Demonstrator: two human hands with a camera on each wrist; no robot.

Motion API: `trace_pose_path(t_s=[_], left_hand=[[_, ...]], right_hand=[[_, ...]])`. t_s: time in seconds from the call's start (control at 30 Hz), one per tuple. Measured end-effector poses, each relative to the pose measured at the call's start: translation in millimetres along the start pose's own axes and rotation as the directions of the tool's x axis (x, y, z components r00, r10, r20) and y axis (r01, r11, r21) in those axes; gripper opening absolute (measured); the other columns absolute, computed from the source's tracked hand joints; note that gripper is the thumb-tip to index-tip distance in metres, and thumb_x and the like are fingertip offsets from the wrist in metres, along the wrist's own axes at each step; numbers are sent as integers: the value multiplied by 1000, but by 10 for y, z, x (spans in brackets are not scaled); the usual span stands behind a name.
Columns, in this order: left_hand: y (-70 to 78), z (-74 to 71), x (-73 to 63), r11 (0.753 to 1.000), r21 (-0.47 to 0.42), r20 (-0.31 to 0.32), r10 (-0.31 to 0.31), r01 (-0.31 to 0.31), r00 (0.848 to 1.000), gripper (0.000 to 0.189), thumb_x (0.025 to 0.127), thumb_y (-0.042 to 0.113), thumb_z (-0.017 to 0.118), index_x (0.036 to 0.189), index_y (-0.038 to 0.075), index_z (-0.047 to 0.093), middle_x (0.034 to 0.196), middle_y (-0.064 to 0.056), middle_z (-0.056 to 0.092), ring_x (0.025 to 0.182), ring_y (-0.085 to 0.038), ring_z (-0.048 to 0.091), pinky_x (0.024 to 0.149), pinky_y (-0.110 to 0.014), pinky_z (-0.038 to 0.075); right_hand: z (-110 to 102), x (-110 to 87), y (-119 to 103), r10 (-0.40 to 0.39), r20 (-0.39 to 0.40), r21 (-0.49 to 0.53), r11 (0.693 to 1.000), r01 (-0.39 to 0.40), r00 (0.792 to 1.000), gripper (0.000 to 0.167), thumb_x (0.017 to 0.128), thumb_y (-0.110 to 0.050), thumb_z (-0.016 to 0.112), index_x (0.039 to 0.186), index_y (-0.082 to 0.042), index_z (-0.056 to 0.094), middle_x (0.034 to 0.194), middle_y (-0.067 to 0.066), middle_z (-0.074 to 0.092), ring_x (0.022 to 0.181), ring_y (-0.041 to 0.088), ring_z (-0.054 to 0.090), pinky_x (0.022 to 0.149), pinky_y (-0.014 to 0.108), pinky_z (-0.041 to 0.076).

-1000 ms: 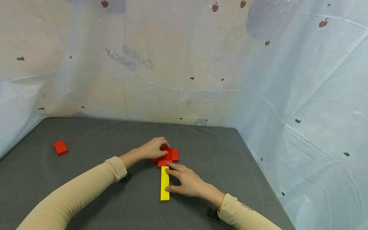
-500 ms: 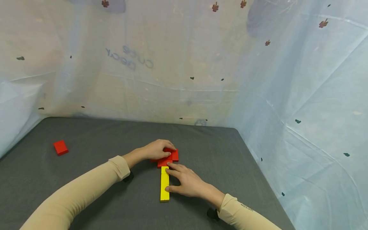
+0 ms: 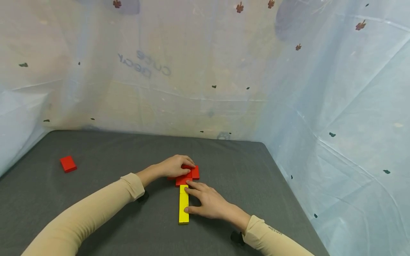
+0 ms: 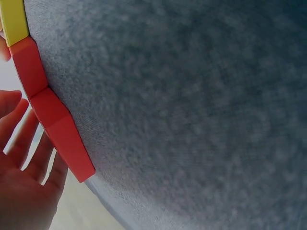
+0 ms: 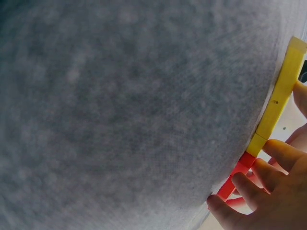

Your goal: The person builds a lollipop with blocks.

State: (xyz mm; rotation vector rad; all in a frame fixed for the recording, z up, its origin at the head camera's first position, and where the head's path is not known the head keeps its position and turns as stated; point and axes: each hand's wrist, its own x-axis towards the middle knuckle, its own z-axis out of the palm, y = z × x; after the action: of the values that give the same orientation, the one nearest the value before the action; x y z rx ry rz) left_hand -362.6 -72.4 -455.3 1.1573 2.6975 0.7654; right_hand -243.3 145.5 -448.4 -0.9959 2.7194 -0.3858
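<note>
Flat red blocks (image 3: pixel 181 182) lie together on the dark grey table, partly hidden under my left hand (image 3: pixel 173 166). Its fingers reach over the red pieces, with the thumb on the near side. In the left wrist view, its spread fingers rest by the edge of a red block (image 4: pixel 67 136). A strip of yellow blocks (image 3: pixel 183 215) runs from the red group towards me, one short piece and one long. My right hand (image 3: pixel 209 202) lies to its right, fingers extended; thumb and fingertips touch the yellow strip and the nearest red block.
A single red block (image 3: pixel 68 164) lies apart at the left of the table (image 3: pixel 105 153). Pale plastic sheeting (image 3: pixel 192 71) with small leaf marks hangs behind the table and along its right side.
My left hand has shifted slightly right over the red blocks, and its fingertips have moved farther right across them. The right hand and yellow strip have stayed put.
</note>
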Motion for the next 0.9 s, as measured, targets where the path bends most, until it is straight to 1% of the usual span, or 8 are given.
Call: trace_pose_path(t_s=[0.1,0.2,0.33,0.43,0.63,0.77,0.9], left_hand=[[-26,-23,-19,1000,-15,-21,5,-5,1000,31,103,14,65,133,10,72,136,-9,65,129,-32,59,109,-52,48],[-70,-68,-57,999,-32,-62,11,-13,998,31,102,13,66,132,9,72,134,-9,66,126,-31,61,106,-51,51],[-144,-155,-140,999,-46,-125,1,-7,992,32,101,11,68,132,7,71,133,-10,66,123,-31,63,103,-50,53],[-212,-231,-228,998,-60,-163,-22,13,986,33,100,10,68,133,5,71,134,-12,65,120,-31,63,101,-51,54],[-386,-409,-488,993,-94,-230,-86,66,969,34,101,8,67,135,3,69,136,-17,63,119,-37,63,97,-57,53],[-516,-559,-700,989,-93,-278,-139,118,950,35,101,10,67,136,4,68,136,-17,63,119,-36,62,94,-56,53],[-671,-724,-943,978,-80,-306,-210,194,929,35,102,12,67,138,8,68,137,-15,63,120,-35,62,90,-54,52]], right_hand=[[5,4,0,-6,-5,-2,1000,6,1000,74,98,-58,65,158,-20,47,169,-4,30,151,25,37,115,57,39],[8,8,-3,-6,-6,0,1000,6,1000,74,98,-57,66,158,-21,47,169,-4,30,151,25,37,115,57,39],[10,8,-7,-2,-5,4,1000,2,1000,73,98,-56,67,158,-21,47,169,-5,30,150,25,38,115,57,40],[13,5,-12,0,-4,5,1000,0,1000,73,98,-56,67,158,-20,46,170,-5,29,150,25,38,115,57,39],[14,-2,-34,9,3,19,1000,-9,1000,74,98,-58,66,159,-20,46,170,-4,28,151,26,37,115,59,38],[13,-8,-42,16,2,33,999,-16,1000,73,98,-56,66,159,-21,46,170,-5,28,152,27,36,116,59,37],[5,-10,-46,15,-2,36,999,-15,1000,73,98,-55,67,159,-21,46,170,-5,27,152,26,35,116,59,36]])
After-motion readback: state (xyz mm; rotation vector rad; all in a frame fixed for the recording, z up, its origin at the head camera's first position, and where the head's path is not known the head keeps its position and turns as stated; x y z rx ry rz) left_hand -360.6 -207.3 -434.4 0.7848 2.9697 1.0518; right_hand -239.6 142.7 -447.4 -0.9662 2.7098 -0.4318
